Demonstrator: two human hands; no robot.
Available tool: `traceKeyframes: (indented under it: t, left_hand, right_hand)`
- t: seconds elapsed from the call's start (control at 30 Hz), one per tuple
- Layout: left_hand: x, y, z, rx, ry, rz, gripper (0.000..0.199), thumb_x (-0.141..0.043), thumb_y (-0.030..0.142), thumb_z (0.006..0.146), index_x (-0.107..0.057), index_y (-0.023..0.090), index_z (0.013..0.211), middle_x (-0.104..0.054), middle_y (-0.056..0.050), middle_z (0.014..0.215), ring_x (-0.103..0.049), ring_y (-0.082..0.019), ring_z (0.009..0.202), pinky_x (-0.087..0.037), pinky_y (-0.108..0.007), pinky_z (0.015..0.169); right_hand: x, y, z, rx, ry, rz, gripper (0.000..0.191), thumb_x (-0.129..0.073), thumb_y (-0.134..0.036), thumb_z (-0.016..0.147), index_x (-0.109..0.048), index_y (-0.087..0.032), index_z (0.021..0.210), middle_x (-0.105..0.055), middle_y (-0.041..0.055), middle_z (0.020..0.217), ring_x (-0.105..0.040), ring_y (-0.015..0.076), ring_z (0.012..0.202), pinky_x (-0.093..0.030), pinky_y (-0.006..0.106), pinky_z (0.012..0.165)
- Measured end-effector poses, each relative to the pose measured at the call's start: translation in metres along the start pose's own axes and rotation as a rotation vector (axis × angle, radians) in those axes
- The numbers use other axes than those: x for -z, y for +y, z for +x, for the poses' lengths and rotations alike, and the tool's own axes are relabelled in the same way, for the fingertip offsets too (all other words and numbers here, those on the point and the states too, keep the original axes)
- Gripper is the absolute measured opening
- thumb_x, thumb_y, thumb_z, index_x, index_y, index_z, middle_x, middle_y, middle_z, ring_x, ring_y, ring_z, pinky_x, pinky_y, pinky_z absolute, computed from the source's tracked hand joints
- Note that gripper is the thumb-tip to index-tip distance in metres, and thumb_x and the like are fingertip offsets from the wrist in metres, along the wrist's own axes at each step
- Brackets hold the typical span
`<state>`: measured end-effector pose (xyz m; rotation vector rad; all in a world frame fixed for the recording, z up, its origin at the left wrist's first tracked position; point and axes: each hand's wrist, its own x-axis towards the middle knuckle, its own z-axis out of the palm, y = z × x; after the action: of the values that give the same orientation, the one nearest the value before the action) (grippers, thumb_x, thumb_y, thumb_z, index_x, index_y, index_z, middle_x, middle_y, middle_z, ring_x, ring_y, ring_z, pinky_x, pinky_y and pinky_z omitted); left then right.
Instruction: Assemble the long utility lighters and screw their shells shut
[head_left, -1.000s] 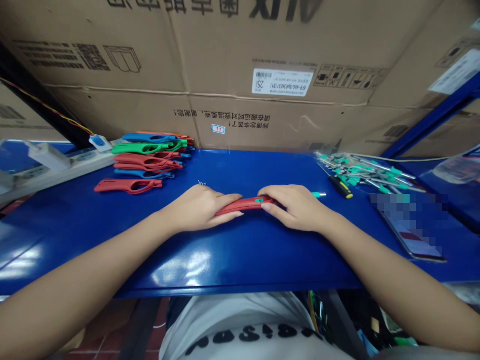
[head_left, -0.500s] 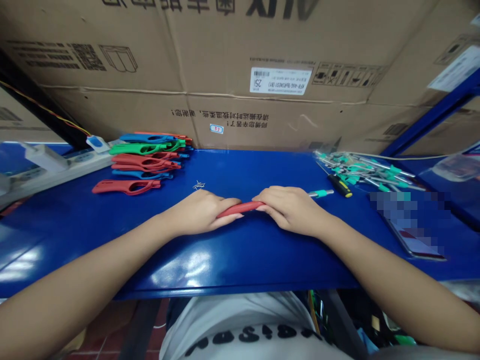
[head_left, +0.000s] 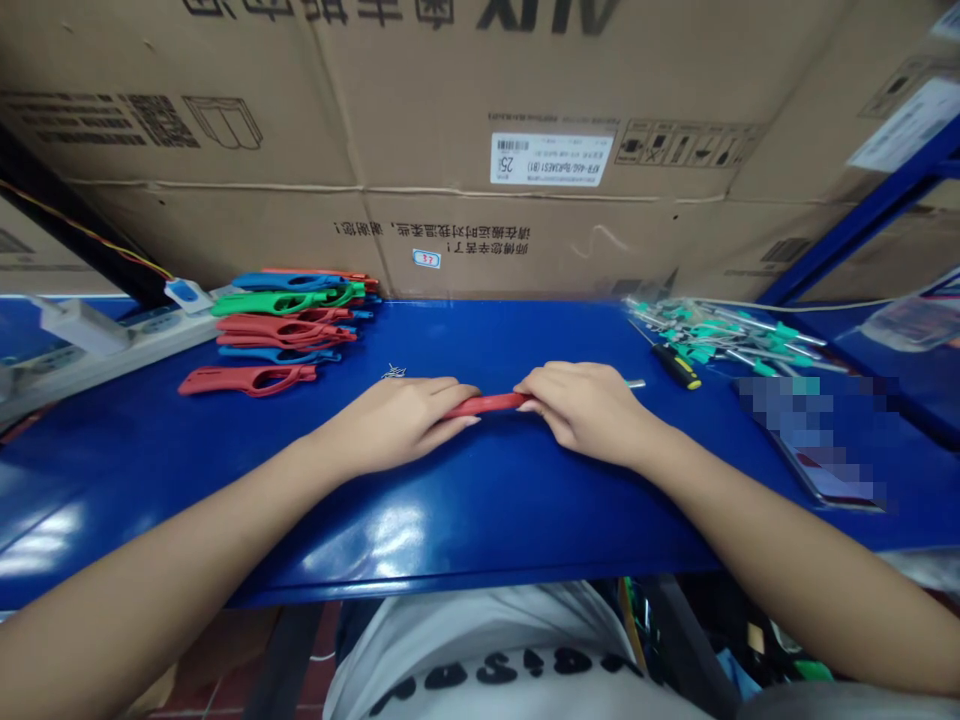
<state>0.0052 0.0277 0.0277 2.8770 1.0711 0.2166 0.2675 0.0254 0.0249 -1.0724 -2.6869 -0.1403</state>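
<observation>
Between my two hands, just above the blue tabletop, is a red plastic lighter casing [head_left: 491, 404], seen edge-on and nearly level. My left hand [head_left: 401, 420] is closed around its left end, thumb below and fingers above. The other end is pinched by my right hand [head_left: 589, 410]; both ends are hidden by fingers. Past the right knuckles pokes the silver tip of a rod [head_left: 636, 384]; I cannot tell whether it is held or lies on the table. Small screws [head_left: 394, 371] lie just beyond my left hand.
Red, green and blue lighter casings [head_left: 247, 379] are stacked at the left, beside a power strip [head_left: 161, 328]. Right of my hands lie a screwdriver [head_left: 677, 367], a heap of metal rods with teal parts [head_left: 720, 335] and a phone [head_left: 825, 440]. A cardboard box [head_left: 450, 120] stands behind.
The red lighter casing has tilted to nearly level, with both hands still on it. Less of the rod shows beyond my right hand. The view has shifted slightly.
</observation>
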Motion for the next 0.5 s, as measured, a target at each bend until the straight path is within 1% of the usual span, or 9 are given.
traceKeyframes:
  t: [0.1, 0.17, 0.23, 0.3, 0.37, 0.43, 0.5]
  left_hand:
    - [-0.001, 0.013, 0.000, -0.027, 0.007, -0.017, 0.040, -0.034, 0.043, 0.107, -0.058, 0.021, 0.129, -0.070, -0.005, 0.108, -0.069, -0.020, 0.092, -0.050, -0.030, 0.074]
    - [-0.001, 0.018, 0.000, -0.020, 0.013, -0.029, 0.041, -0.032, 0.042, 0.107, -0.058, 0.021, 0.130, -0.070, -0.005, 0.108, -0.069, -0.020, 0.093, -0.051, -0.030, 0.075]
    - [0.000, 0.019, 0.000, -0.001, 0.021, -0.046, 0.041, -0.031, 0.041, 0.107, -0.058, 0.021, 0.131, -0.071, -0.005, 0.109, -0.070, -0.020, 0.094, -0.051, -0.030, 0.077]
    - [0.000, 0.016, 0.000, 0.022, 0.016, -0.057, 0.041, -0.032, 0.041, 0.108, -0.057, 0.023, 0.134, -0.070, -0.004, 0.112, -0.070, -0.020, 0.096, -0.051, -0.029, 0.078]
    - [0.001, 0.012, 0.000, 0.045, 0.004, -0.038, 0.041, -0.032, 0.042, 0.107, -0.056, 0.025, 0.136, -0.070, -0.004, 0.113, -0.070, -0.020, 0.096, -0.050, -0.030, 0.077]
    - [0.001, 0.008, 0.000, 0.073, 0.001, 0.002, 0.042, -0.031, 0.043, 0.107, -0.055, 0.026, 0.137, -0.070, -0.004, 0.113, -0.070, -0.021, 0.093, -0.050, -0.030, 0.075]
    - [0.001, 0.004, 0.000, 0.099, 0.005, 0.043, 0.043, -0.031, 0.044, 0.107, -0.055, 0.027, 0.138, -0.070, -0.004, 0.112, -0.070, -0.021, 0.090, -0.049, -0.030, 0.073]
  right_hand:
    - [-0.002, -0.013, 0.002, 0.045, -0.038, -0.067, 0.026, -0.043, -0.025, 0.104, -0.068, -0.016, 0.100, -0.071, 0.0081, 0.091, -0.060, 0.0204, 0.083, -0.032, 0.034, 0.067]
    - [-0.003, -0.018, 0.004, 0.073, -0.025, -0.109, 0.029, -0.041, -0.025, 0.105, -0.068, -0.015, 0.103, -0.072, 0.0091, 0.094, -0.059, 0.0215, 0.086, -0.032, 0.035, 0.068]
    - [-0.003, -0.018, 0.005, 0.089, 0.009, -0.131, 0.033, -0.038, -0.029, 0.106, -0.068, -0.015, 0.107, -0.073, 0.0102, 0.098, -0.058, 0.0229, 0.089, -0.033, 0.036, 0.073]
    - [-0.001, -0.014, 0.005, 0.092, 0.044, -0.148, 0.033, -0.040, -0.034, 0.106, -0.067, -0.015, 0.113, -0.072, 0.0116, 0.105, -0.058, 0.0249, 0.095, -0.034, 0.038, 0.081]
    - [0.003, -0.005, 0.005, 0.067, 0.068, -0.181, 0.033, -0.049, -0.037, 0.102, -0.064, -0.015, 0.121, -0.070, 0.0132, 0.115, -0.057, 0.0277, 0.103, -0.033, 0.041, 0.090]
    - [0.006, 0.005, 0.003, 0.014, 0.086, -0.228, 0.038, -0.057, -0.038, 0.098, -0.060, -0.015, 0.127, -0.067, 0.0141, 0.122, -0.056, 0.0302, 0.108, -0.032, 0.044, 0.094]
    - [0.009, 0.016, 0.001, -0.034, 0.090, -0.267, 0.040, -0.062, -0.037, 0.094, -0.060, -0.014, 0.128, -0.067, 0.0137, 0.123, -0.056, 0.0314, 0.110, -0.031, 0.045, 0.097]
